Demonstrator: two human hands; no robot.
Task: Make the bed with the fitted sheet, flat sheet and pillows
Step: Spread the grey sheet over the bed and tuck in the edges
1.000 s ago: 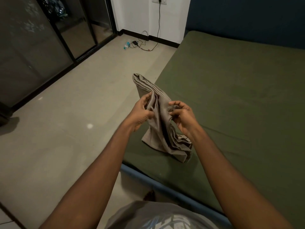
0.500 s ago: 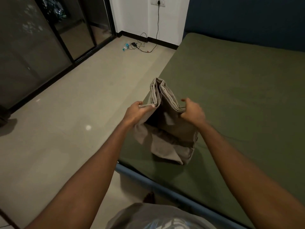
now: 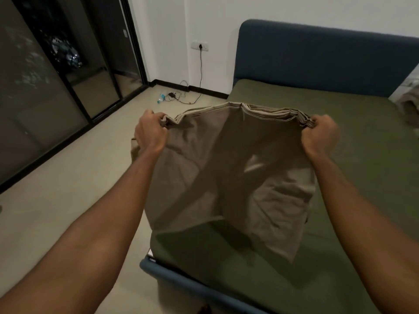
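Note:
A grey-brown folded sheet [image 3: 229,168] hangs spread between my two hands above the bed's near left corner. My left hand [image 3: 150,132] grips its bunched top edge on the left, and my right hand [image 3: 320,134] grips the layered top edge on the right. The cloth's lower end dangles just over the mattress. The bed [image 3: 353,177] is covered with a smooth olive-green fitted sheet. No pillow is plainly in view.
A dark blue headboard [image 3: 317,57] stands at the far end, and the blue bed frame [image 3: 181,282] edges the near corner. A charger cable and small bottle [image 3: 172,97] lie on the floor by the wall. Dark glass sliding doors [image 3: 45,87] line the left. Crumpled cloth [image 3: 410,105] sits at the far right.
My hands have moved apart and upward, opening the narrow folded bundle into a wide hanging panel. My view has lifted toward the headboard.

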